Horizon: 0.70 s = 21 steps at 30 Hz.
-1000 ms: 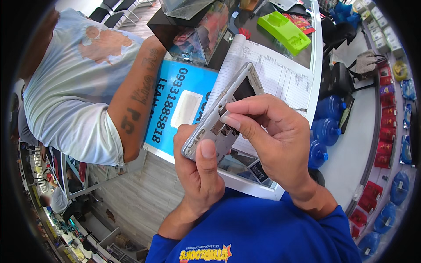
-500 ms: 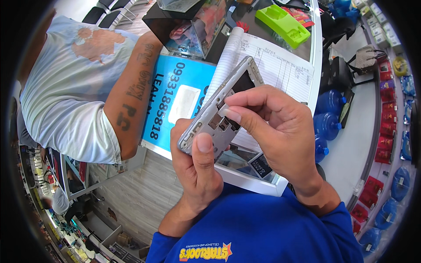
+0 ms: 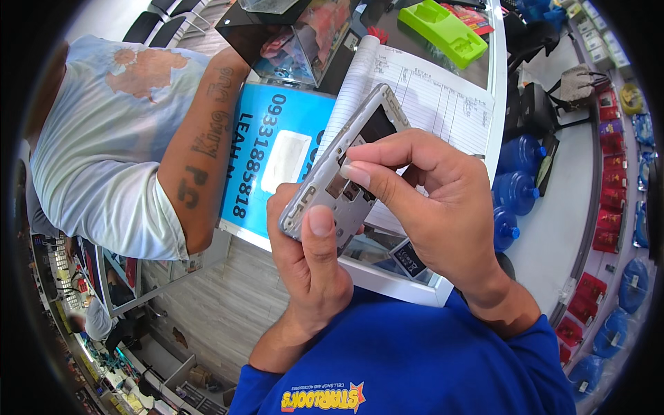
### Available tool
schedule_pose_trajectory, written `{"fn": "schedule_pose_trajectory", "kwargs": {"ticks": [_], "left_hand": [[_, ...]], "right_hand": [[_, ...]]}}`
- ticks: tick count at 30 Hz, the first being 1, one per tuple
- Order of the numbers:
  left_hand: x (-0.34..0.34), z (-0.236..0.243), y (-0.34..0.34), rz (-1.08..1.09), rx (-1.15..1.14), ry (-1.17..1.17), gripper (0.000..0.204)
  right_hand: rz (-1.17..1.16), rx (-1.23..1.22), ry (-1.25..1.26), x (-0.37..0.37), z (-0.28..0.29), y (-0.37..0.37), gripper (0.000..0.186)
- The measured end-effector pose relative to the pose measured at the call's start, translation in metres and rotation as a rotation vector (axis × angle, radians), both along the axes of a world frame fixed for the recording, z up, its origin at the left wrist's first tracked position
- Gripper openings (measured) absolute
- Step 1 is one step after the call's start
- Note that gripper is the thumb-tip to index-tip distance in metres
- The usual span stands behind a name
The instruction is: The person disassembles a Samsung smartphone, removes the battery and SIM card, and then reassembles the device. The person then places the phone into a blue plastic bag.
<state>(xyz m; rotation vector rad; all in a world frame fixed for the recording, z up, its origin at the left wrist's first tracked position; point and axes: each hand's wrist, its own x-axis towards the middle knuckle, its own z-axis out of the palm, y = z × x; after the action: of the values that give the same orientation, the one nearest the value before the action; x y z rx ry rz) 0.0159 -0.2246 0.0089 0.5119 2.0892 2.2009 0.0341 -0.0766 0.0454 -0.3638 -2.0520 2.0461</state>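
Observation:
A grey mobile phone [image 3: 317, 191] with its back cover off is tilted above the counter edge, its battery bay and card slots exposed. My left hand [image 3: 312, 266] grips its lower end, thumb pressed on the inner face and fingers behind. Thumb and forefinger of my right hand [image 3: 443, 197] are pinched together at the card slots beside the battery bay. Whatever sits between those fingertips is too small and hidden to make out. A black phone battery [image 3: 408, 257] lies on the counter below my right hand.
Beneath the phone is an open lined notebook [image 3: 443, 104], with a bright green plastic holder [image 3: 446, 34] beyond it. A clear-sided box [image 3: 290, 41] stands on the blue counter sign [image 3: 259, 117]. Another person's arm [image 3: 200, 152] rests along the left. Blue water jugs [image 3: 517, 196] stand at right.
My hands and the phone have shifted very slightly left in the picture. The right fingertips remain pinched at the card slots, and the left hand keeps its grip.

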Motion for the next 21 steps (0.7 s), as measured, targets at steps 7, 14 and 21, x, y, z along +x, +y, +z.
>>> {"fn": "schedule_pose_trajectory", "kwargs": {"ticks": [7, 14, 21], "left_hand": [[0.001, 0.005, 0.004, 0.009, 0.088, -0.05, 0.029], [0.002, 0.001, 0.003, -0.021, 0.097, -0.031, 0.03], [0.004, -0.003, -0.001, 0.009, -0.024, -0.011, 0.043]], "right_hand": [[-0.012, 0.091, -0.034, 0.002, -0.001, 0.003, 0.013], [0.026, 0.159, -0.01, 0.001, 0.003, 0.009, 0.017], [0.094, 0.046, -0.129, 0.001, 0.008, 0.015, 0.018]]}}
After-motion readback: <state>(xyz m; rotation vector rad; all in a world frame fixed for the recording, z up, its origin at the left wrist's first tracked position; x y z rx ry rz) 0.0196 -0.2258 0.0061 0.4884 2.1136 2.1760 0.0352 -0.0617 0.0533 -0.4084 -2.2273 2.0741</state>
